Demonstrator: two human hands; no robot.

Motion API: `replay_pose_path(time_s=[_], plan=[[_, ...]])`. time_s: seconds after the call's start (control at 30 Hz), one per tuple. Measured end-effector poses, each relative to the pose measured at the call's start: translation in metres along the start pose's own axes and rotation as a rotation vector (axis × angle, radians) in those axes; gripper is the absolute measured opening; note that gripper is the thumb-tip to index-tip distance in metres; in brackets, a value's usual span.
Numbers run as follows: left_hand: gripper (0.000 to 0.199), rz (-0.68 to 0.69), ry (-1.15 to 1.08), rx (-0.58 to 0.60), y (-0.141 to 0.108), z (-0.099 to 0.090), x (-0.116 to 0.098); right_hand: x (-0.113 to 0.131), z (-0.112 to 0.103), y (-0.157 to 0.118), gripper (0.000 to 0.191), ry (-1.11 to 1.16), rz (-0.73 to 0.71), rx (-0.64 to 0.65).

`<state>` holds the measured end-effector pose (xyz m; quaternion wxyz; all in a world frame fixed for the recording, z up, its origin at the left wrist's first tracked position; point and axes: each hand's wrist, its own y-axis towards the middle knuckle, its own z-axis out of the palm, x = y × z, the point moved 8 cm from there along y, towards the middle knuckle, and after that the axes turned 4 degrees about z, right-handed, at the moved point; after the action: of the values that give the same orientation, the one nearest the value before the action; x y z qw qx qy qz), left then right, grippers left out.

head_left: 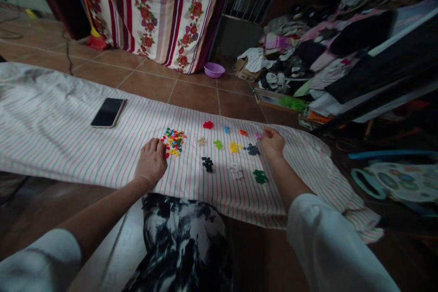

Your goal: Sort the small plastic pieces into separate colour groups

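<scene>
Small coloured pieces lie on a striped cloth (137, 114). My left hand (151, 160) rests, fingers curled, at the left edge of a mixed pile (174, 140); what it holds, if anything, is hidden. My right hand (273, 141) is pinched beside the small pink pile (258, 136), its fingertips too small to make out. Between my hands are single-colour piles: red (208, 125), blue (226, 130), orange (242, 132), beige (201, 141), lime (217, 144), yellow (234, 147), dark grey (252, 149), black (207, 164), white (236, 171) and green (260, 176).
A phone (108, 112) lies on the cloth at the left. Beyond the cloth, a purple basin (214, 70) sits on the tiled floor by a flowered curtain (147, 9). Heaped clothes (308, 50) fill the back right, and a pale plastic item (404, 181) stands at the right.
</scene>
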<state>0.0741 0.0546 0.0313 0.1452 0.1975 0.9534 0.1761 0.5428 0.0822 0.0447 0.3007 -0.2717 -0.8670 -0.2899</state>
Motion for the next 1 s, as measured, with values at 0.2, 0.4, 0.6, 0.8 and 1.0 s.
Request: replay_pose_path(time_s=[0.2,0.4,0.6,0.8,1.0], plan=[[0.031,-0.020,-0.007,-0.007,-0.001,0.002,0.003,0.098,0.020,-0.039,0.036,0.197,-0.145,0.067],[0.032,-0.027,-0.016,-0.015,-0.002,0.002,0.004,0.188,0.082,-0.118,0.025,0.213,-0.431,0.498],[0.029,-0.050,-0.014,0.007,0.000,0.002,0.004,0.235,0.130,-0.177,0.025,0.102,-0.633,0.699],[0.029,-0.045,-0.003,0.017,0.000,0.000,0.002,0.250,0.154,-0.198,0.027,-0.131,-0.659,0.773],[0.028,-0.038,-0.008,0.009,0.000,0.001,0.002,0.256,0.162,-0.196,0.027,-0.265,-0.656,0.747]])
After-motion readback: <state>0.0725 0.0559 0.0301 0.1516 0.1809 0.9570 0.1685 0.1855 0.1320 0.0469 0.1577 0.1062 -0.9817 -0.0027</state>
